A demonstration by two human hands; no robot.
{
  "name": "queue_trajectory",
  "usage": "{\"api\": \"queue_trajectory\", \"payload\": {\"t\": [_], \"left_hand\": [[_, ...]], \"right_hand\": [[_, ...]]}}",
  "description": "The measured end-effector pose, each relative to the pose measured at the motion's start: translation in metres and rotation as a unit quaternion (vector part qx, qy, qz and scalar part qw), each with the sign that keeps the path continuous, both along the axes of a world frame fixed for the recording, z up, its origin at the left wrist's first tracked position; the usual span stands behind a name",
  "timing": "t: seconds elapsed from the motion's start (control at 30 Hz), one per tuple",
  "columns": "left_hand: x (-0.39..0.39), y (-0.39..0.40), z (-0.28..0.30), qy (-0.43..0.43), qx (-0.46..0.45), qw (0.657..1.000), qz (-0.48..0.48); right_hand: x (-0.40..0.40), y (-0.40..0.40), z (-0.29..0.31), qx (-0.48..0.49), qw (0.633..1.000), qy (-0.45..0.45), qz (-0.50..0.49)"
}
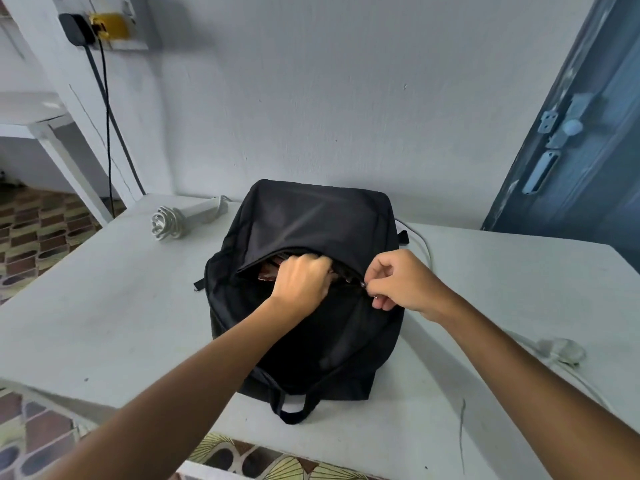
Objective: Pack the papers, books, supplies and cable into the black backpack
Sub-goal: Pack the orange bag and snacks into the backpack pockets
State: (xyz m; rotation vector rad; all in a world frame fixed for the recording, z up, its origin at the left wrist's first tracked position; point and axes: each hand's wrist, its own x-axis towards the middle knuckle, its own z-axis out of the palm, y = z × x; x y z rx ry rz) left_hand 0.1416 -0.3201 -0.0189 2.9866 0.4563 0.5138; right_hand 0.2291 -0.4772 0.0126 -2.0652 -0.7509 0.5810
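The black backpack (pixel 311 223) lies flat in the middle of the white table (pixel 104 306), its carry handle toward me. Its main zipper is partly open, and a bit of reddish-brown content (pixel 268 271) shows in the gap. My left hand (pixel 301 280) grips the edge of the opening with fingers curled into it. My right hand (pixel 401 282) pinches the zipper pull (pixel 363 285) at the right end of the opening. A coiled white cable (pixel 166 223) attached to a white power strip (pixel 204 207) lies on the table left of the backpack.
A thin white cord (pixel 424 247) runs out from behind the bag on the right to a white plug (pixel 564 349) near the table's right side. Black cords hang from a wall socket (pixel 81 27) at the upper left. A blue door (pixel 571 133) stands at the right.
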Motion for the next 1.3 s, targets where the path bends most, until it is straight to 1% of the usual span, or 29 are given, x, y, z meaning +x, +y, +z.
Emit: {"api": "queue_trajectory", "payload": {"t": [0.03, 0.07, 0.17, 0.2, 0.3, 0.37, 0.47, 0.53, 0.57, 0.6, 0.67, 0.7, 0.73, 0.77, 0.83, 0.9, 0.93, 1.0, 1.03, 1.1, 1.17, 1.23, 1.3], "left_hand": [[0.001, 0.0, -0.001, 0.01, -0.01, 1.0, 0.017], [0.0, 0.0, -0.001, 0.018, -0.018, 1.0, 0.007], [-0.012, -0.003, 0.004, 0.043, -0.069, 0.993, -0.085], [-0.017, -0.007, 0.007, 0.034, -0.079, 0.99, -0.109], [-0.026, -0.024, 0.011, -0.065, -0.133, 0.98, -0.129], [-0.02, -0.036, 0.011, -0.095, -0.157, 0.977, -0.112], [-0.007, -0.046, 0.008, -0.13, -0.157, 0.976, -0.08], [-0.001, -0.048, 0.003, -0.145, -0.159, 0.973, -0.081], [0.0, -0.047, 0.001, -0.149, -0.158, 0.972, -0.085], [0.0, -0.046, 0.001, -0.151, -0.16, 0.972, -0.086], [0.001, -0.043, 0.004, -0.158, -0.168, 0.97, -0.081], [0.0, -0.044, 0.007, -0.154, -0.169, 0.971, -0.075], [0.0, -0.046, 0.01, -0.137, -0.171, 0.973, -0.067], [0.001, -0.049, 0.013, -0.117, -0.176, 0.976, -0.06], [0.002, -0.053, 0.016, -0.097, -0.202, 0.974, -0.036], [0.001, -0.053, 0.019, -0.1, -0.247, 0.964, 0.0], [0.0, -0.051, 0.02, -0.105, -0.272, 0.956, 0.014], [-0.003, -0.051, 0.021, -0.121, -0.3, 0.946, 0.025], [-0.004, -0.052, 0.02, -0.127, -0.295, 0.947, 0.025], [-0.007, -0.053, 0.018, -0.119, -0.246, 0.962, 0.026], [-0.012, -0.05, 0.014, -0.104, -0.183, 0.977, 0.035], [-0.019, -0.042, 0.012, -0.091, -0.148, 0.984, 0.045], [-0.03, -0.031, 0.011, -0.066, -0.121, 0.988, 0.064]], "right_hand": [[0.0, -0.001, 0.001, 0.011, 1.0, 0.01, -0.004], [0.0, -0.002, 0.002, 0.019, 1.0, 0.016, -0.006], [0.001, -0.003, 0.004, 0.032, 0.999, 0.024, -0.002], [0.001, -0.002, 0.006, 0.034, 0.999, 0.027, -0.001], [0.002, -0.002, 0.01, 0.041, 0.999, 0.024, 0.007], [0.003, -0.001, 0.014, 0.048, 0.999, 0.002, 0.016], [0.002, 0.001, 0.017, 0.046, 0.996, -0.076, 0.033], [0.002, 0.0, 0.019, 0.043, 0.991, -0.123, 0.039], [0.003, -0.001, 0.021, 0.042, 0.99, -0.129, 0.043], [0.005, -0.004, 0.023, 0.042, 0.992, -0.111, 0.046], [0.009, -0.01, 0.024, 0.057, 0.997, -0.027, 0.033], [0.01, -0.012, 0.022, 0.065, 0.998, -0.012, 0.021], [0.012, -0.012, 0.018, 0.068, 0.997, -0.039, 0.014], [0.013, -0.012, 0.012, 0.066, 0.994, -0.086, 0.016], [0.012, -0.011, -0.002, 0.031, 0.986, -0.155, 0.049], [0.01, -0.011, -0.015, -0.01, 0.984, -0.158, 0.084], [0.009, -0.011, -0.021, -0.014, 0.983, -0.163, 0.089], [0.01, -0.009, -0.031, 0.003, 0.972, -0.22, 0.078], [0.009, -0.007, -0.034, 0.009, 0.962, -0.264, 0.07], [0.007, -0.004, -0.036, 0.002, 0.938, -0.343, 0.054], [0.007, -0.003, -0.035, -0.022, 0.922, -0.384, 0.051], [0.008, -0.006, -0.034, -0.05, 0.916, -0.393, 0.057], [0.012, -0.01, -0.036, -0.078, 0.921, -0.375, 0.067]]}}
